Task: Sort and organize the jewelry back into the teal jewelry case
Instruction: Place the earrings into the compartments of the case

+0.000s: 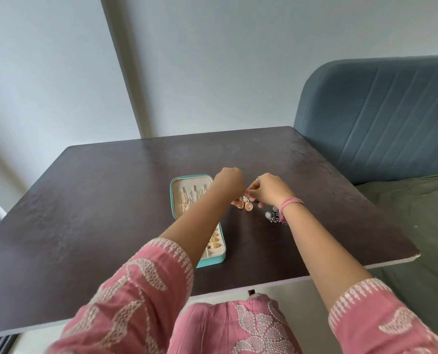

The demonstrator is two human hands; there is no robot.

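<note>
Both hands pinch gold earrings point(246, 203) just right of the open teal case point(198, 221); case long axis runs near-far, left hand point(229, 183) nearer it than right hand point(270, 190)
</note>
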